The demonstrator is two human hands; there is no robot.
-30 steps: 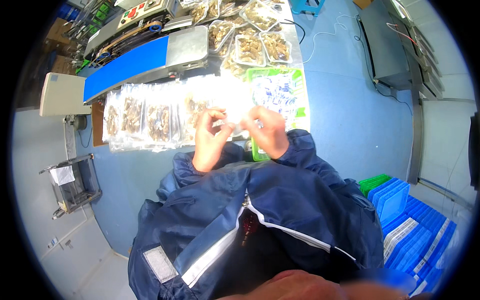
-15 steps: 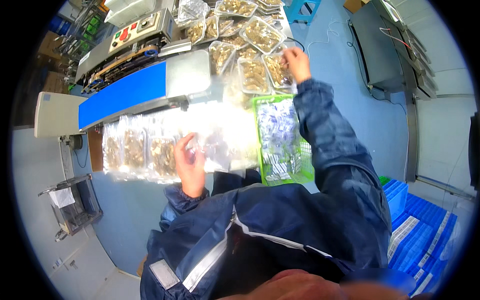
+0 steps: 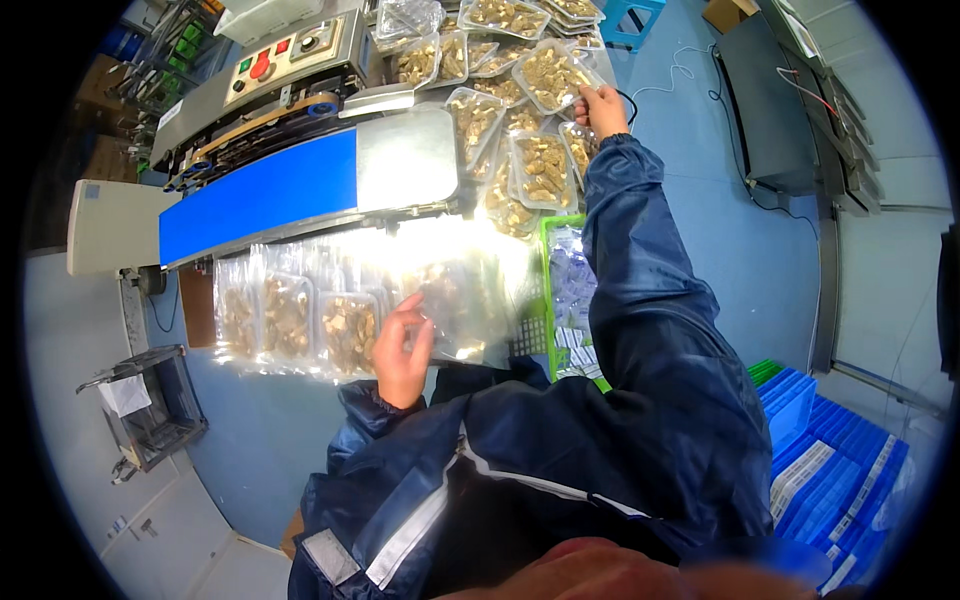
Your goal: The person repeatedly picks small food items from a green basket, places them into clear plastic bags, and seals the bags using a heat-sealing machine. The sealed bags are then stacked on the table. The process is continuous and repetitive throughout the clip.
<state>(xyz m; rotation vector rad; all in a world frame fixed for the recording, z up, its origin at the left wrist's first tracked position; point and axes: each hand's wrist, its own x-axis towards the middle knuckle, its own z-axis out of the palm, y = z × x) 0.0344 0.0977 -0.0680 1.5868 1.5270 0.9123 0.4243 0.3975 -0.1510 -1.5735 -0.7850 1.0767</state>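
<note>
My right hand (image 3: 602,110) reaches out to the far heap of trays. Its fingers are closed on the right edge of a clear plastic tray (image 3: 550,75) filled with brown and cream pieces that look like mushrooms. Below it lie more such trays, among them one (image 3: 543,170) near the green basket (image 3: 549,300). My left hand (image 3: 403,355) is over the near table edge, thumb and fingers apart in a curve. Beside it are clear plastic bags (image 3: 440,300), blurred by glare. To its left, several filled trays (image 3: 350,330) lie in clear film.
A machine with a control panel (image 3: 290,60) and a blue conveyor belt (image 3: 260,195) stands beyond the bags. The green basket, partly behind my right sleeve, holds small white-and-blue packets (image 3: 572,270). Blue crates (image 3: 840,480) are stacked at lower right. A blue stool (image 3: 632,22) stands at the back.
My right hand has moved away from a nearer tray to the edge of a farther one. My left hand stays beside the bags. The whole view has shifted slightly.
</note>
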